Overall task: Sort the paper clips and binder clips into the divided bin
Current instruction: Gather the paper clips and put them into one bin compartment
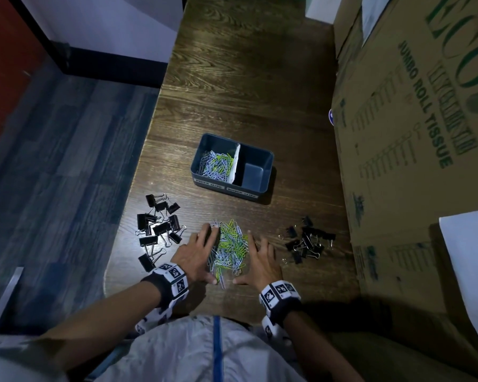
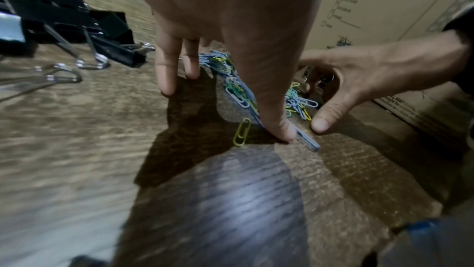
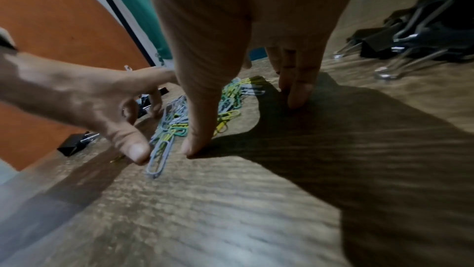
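Note:
A heap of grey-blue and yellow-green paper clips (image 1: pixel 229 248) lies on the dark wooden table (image 1: pixel 248 78) between my two hands. My left hand (image 1: pixel 197 250) rests flat on the table against the heap's left side, fingers straight, thumb tip (image 2: pixel 279 129) on the wood. On the heap's right side my right hand (image 1: pixel 259 260) lies the same way, fingers straight. The dark blue divided bin (image 1: pixel 255 188) stands beyond the heap; its left compartment holds paper clips (image 1: pixel 217 164), its right compartment looks bare. Black binder clips lie in a left pile (image 1: pixel 157 224) and a right pile (image 1: pixel 306 241).
A large cardboard box (image 1: pixel 414 133) printed "JUMBO ROLL TISSUE" stands along the table's right side, close to the right binder clips. The table's left edge drops to a blue-grey floor (image 1: pixel 53 175). One yellow paper clip (image 2: pixel 241 132) lies loose by my left thumb.

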`<action>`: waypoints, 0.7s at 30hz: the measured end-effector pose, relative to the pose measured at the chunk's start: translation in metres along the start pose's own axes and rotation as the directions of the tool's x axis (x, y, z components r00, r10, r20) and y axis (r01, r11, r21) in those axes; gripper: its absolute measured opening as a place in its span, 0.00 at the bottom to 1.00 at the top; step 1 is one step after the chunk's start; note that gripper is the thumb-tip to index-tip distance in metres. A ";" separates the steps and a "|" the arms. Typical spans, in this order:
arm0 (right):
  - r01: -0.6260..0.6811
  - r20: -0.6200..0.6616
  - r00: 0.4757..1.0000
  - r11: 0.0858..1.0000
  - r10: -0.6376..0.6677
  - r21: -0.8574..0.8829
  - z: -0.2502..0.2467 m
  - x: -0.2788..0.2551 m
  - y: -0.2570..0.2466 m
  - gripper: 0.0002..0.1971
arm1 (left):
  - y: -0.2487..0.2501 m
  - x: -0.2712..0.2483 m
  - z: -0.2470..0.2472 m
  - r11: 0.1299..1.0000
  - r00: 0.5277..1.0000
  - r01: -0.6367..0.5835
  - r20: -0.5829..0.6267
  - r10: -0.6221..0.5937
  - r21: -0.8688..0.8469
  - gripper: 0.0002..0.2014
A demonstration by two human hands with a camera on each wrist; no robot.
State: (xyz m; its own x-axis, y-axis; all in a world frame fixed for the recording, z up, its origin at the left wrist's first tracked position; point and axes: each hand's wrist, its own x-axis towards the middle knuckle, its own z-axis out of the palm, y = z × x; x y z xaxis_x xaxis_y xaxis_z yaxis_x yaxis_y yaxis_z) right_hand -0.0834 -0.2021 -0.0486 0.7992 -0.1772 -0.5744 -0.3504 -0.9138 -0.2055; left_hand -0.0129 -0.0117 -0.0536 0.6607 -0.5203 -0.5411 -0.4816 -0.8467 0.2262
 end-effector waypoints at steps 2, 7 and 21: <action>0.061 -0.015 0.998 0.997 -0.061 -0.049 -0.001 0.005 -0.013 0.69 | 0.008 0.007 -0.002 1.000 1.000 -0.001 0.027 0.001 0.002 0.70; 0.139 -0.155 0.979 0.990 -0.134 0.023 0.002 0.008 -0.025 0.45 | 0.010 0.018 -0.011 0.986 0.998 -0.053 -0.052 0.046 -0.158 0.45; 0.088 -0.128 0.990 0.968 -0.059 0.234 -0.028 0.002 0.004 0.13 | -0.012 0.002 -0.036 0.886 0.953 -0.174 -0.300 0.042 -0.429 0.09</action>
State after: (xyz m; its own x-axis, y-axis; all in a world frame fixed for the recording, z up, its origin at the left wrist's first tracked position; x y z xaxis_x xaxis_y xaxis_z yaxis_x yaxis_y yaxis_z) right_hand -0.0695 -0.2160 -0.0287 0.8743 -0.1685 -0.4553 -0.3835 -0.8148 -0.4349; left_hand 0.0152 -0.0064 -0.0289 0.7826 -0.5643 -0.2628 -0.2948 -0.7078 0.6419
